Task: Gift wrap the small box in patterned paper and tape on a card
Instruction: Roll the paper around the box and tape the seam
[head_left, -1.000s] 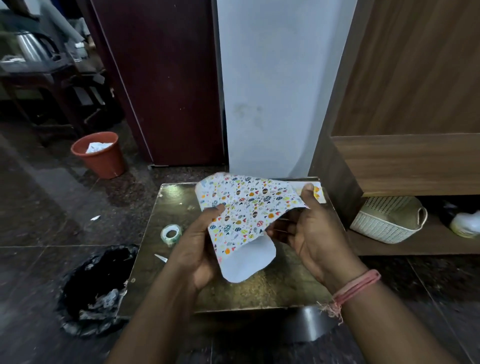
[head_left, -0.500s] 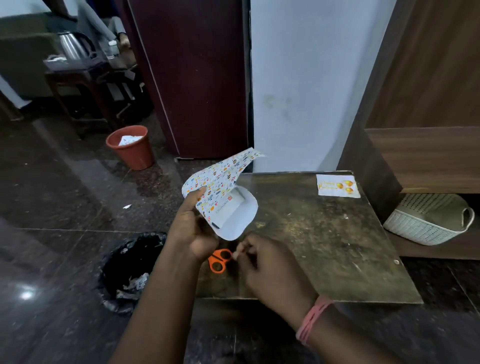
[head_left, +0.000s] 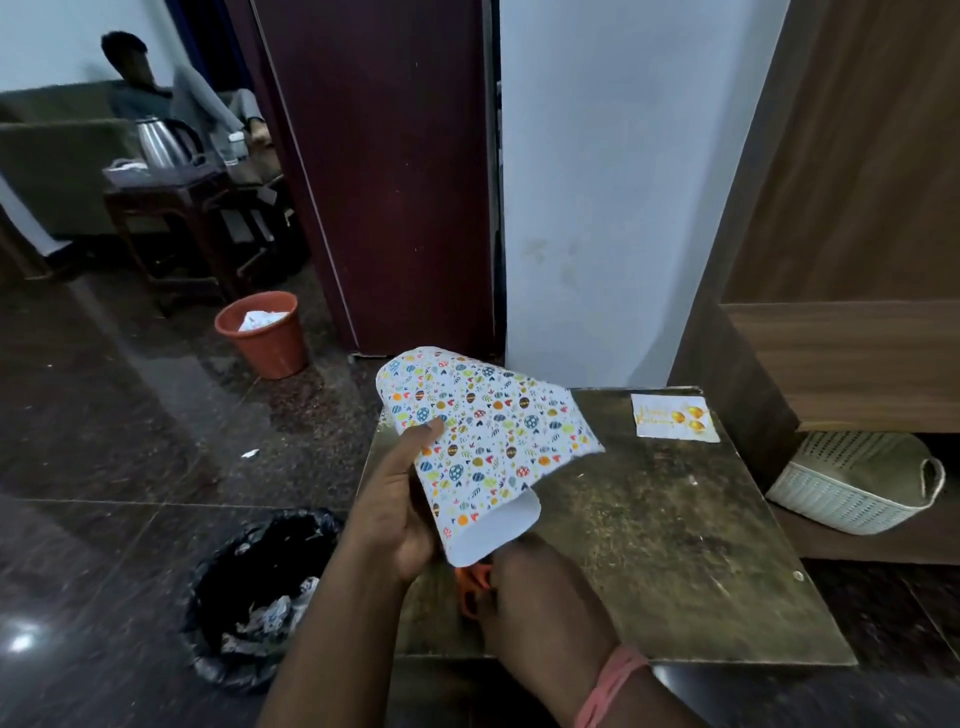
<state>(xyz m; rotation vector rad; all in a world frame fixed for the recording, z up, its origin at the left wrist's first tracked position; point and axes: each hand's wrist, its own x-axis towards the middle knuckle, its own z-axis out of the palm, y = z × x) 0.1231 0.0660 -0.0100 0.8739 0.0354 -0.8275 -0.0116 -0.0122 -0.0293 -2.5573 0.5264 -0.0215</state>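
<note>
My left hand (head_left: 400, 512) grips a sheet of white paper printed with coloured eggs (head_left: 483, 436), holding it up above the left part of the low brown table (head_left: 675, 545). The paper is curled over and hides whatever lies inside it; the box is not visible. Below the paper, my right hand (head_left: 530, 587) is down on the table at the orange-handled scissors (head_left: 470, 584), its fingers around the handles. A white card with gold balloons (head_left: 675, 417) lies flat at the table's far right corner.
A black-lined waste bin (head_left: 260, 592) stands on the floor left of the table. An orange bucket (head_left: 262, 332) sits further back. A white woven basket (head_left: 857, 488) is on a low shelf to the right. A person sits far back left.
My right hand let go of the paper and went down to the scissors at the table's near left. My left hand keeps the paper raised and has turned its printed side up. The view shifted left.
</note>
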